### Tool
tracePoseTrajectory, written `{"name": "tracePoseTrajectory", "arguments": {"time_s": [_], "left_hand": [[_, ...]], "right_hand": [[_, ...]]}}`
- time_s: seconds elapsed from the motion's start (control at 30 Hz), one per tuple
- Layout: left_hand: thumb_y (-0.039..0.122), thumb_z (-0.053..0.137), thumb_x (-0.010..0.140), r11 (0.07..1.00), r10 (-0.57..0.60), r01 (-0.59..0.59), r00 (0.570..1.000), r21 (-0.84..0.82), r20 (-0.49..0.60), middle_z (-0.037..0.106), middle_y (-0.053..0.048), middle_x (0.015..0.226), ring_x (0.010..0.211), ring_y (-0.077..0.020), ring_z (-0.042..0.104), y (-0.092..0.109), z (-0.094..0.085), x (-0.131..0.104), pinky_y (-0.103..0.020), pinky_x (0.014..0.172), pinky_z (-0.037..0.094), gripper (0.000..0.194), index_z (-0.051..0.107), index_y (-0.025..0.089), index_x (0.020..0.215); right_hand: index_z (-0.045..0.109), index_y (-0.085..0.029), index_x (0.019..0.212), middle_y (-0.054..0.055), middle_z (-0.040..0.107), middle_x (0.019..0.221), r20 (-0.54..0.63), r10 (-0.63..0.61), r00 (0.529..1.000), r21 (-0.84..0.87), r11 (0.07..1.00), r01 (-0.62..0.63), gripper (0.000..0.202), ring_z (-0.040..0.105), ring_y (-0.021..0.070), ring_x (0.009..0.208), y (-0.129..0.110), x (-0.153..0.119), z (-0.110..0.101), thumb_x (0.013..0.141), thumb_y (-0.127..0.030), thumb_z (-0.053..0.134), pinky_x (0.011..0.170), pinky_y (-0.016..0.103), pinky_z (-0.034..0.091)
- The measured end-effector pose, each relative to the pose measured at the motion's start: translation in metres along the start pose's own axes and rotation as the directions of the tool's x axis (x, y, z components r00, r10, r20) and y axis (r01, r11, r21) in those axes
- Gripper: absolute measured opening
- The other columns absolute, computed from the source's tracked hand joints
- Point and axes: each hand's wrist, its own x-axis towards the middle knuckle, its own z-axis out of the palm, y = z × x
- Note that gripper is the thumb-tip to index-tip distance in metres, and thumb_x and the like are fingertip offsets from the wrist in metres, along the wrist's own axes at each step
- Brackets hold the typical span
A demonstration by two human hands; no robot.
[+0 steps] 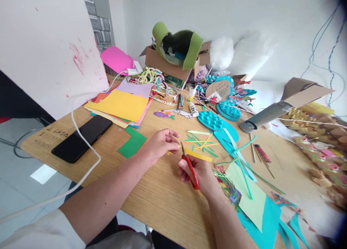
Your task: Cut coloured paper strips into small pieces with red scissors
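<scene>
My right hand [200, 173] grips red-handled scissors [189, 165], blades pointing up toward my left hand. My left hand [162, 142] pinches a thin yellow paper strip [197, 155] that runs to the right under the scissor blades. Both hands hover just above the wooden table [162, 194]. A loose heap of green and yellow paper strips [202, 140] lies just beyond the scissors. A green paper piece [132, 143] lies to the left of my left hand.
A black phone [82, 137] and a white cable [81, 133] lie at the left. A stack of coloured paper [120, 106] sits behind. Teal cutouts [217, 122], glue bottle [193, 109], cardboard boxes [173, 62], a grey tube [264, 117] and paper scraps [252, 202] crowd the right.
</scene>
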Motion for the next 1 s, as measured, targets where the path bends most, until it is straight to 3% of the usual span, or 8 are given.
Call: {"name": "tracePoseTrajectory", "arguments": {"time_s": [0.73,1.0], "left_hand": [[0.006,0.068,0.06,1.0,-0.018,0.018,1.0,0.012,0.021,0.062,0.001,0.065,0.055,-0.0085,0.057,0.002,0.0006,-0.0017,-0.023,0.057,0.046,0.033,0.057,0.012,0.09],[0.006,0.068,0.061,1.0,-0.022,0.022,1.0,0.015,0.017,0.062,0.001,0.066,0.055,-0.0082,0.057,0.0015,0.0009,-0.0019,-0.024,0.057,0.046,0.032,0.057,0.011,0.09]], "right_hand": [[0.055,-0.016,0.062,-0.001,0.057,0.051,0.013,-0.024,1.0,-0.017,1.0,0.025,0.047,0.054,0.011,0.039,-0.0003,-0.0011,-0.0002,0.063,-0.059,0.074,0.037,0.02,0.042],[0.056,-0.016,0.068,0.003,0.061,0.058,0.058,-0.085,0.995,-0.072,0.993,0.089,0.047,0.058,0.0132,0.048,-0.0002,-0.0035,-0.0031,0.073,-0.062,0.064,0.046,0.023,0.047]]}}
